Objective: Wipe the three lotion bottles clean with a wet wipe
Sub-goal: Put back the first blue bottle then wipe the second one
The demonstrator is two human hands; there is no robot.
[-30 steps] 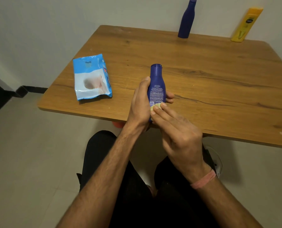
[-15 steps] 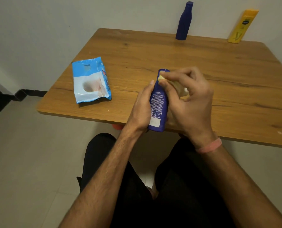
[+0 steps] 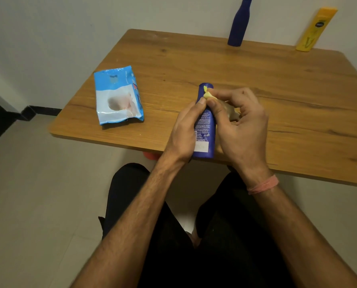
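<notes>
A dark blue lotion bottle [image 3: 204, 129] with fine white print and a pale label patch near its base is held over the near edge of the wooden table [image 3: 256, 84], cap end pointing away. The left hand [image 3: 184, 134] grips its left side, fingers curled around the body. The right hand [image 3: 239, 123] pinches a crumpled yellowish wet wipe [image 3: 209, 96] and presses it against the bottle's neck, just below the cap. To the left on the table lies a light blue pack of wipes [image 3: 118, 96], flat and slightly crumpled; whether it is open cannot be told. At the far edge, against the wall, a second blue bottle [image 3: 239, 23] stands upright, and a yellow bottle [image 3: 316, 31] leans further right, well apart from the hands.
</notes>
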